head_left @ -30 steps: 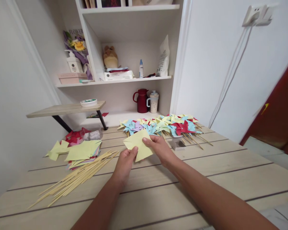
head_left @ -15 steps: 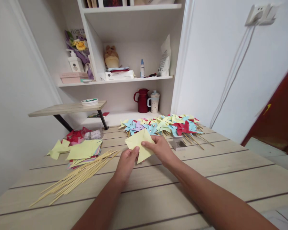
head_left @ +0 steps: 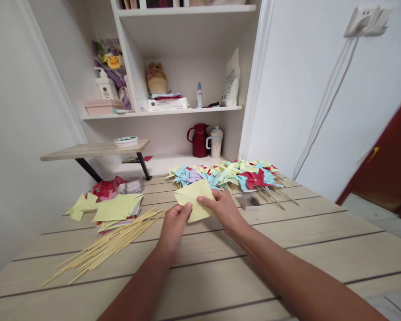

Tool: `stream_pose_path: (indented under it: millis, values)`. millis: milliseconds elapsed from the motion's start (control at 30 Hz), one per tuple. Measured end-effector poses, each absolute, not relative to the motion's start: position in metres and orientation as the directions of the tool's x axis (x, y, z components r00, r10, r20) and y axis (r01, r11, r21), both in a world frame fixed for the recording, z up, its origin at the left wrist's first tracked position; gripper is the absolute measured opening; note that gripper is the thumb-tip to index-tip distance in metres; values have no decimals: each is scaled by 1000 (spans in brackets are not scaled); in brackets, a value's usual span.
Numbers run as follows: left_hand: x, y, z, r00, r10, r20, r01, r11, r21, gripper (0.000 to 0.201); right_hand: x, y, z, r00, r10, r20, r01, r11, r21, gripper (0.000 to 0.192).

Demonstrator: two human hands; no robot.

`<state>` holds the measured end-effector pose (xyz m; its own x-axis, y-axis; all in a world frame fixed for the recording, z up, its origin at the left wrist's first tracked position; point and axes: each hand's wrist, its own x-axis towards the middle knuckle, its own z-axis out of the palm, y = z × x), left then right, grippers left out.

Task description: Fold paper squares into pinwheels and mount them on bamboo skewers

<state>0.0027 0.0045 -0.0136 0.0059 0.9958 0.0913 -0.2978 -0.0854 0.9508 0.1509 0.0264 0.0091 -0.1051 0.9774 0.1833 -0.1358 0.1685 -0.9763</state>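
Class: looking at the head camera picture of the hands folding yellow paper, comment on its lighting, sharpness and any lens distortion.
Head view: soft, even light, faint shadows under the bamboo sticks; left hand, right hand and yellow paper are sharp; the wall socket and red door smear at the right edge; shelf uprights and forearms stretch from wide-angle distortion.

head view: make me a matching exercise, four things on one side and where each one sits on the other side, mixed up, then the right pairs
Things
1. yellow paper square
2. bamboo sticks
3. finished pinwheels
4. red jug

Places
A. piled at the far edge of the table
B. on the lowest shelf, beside a speckled mug
C. held between the left hand and the right hand
D. lying in a loose bundle on the table, left of the hands

Pairs: 1-C, 2-D, 3-A, 4-B
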Motion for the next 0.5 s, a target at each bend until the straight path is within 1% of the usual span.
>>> stream_pose_path:
  millis: [100,167,333,433,500]
  values:
    - [2,6,-16,-12,996,85,-305,-85,948,39,151,27,7,-106,978,181,-137,166,-977,30]
    - [3,6,-13,-7,995,102,-331,-99,938,38,151,29,5,-112,977,179,-173,159,-972,32]
    - [5,2,-5,6,991,133,-400,-120,909,50,152,31,2,-119,980,157,-285,118,-951,34]
    - [5,2,-6,25,991,129,-396,-109,912,46,149,28,3,-117,983,144,-303,103,-947,37]
    - [5,3,-9,9,993,122,-391,-109,914,44,147,26,3,-113,985,126,-302,87,-949,38]
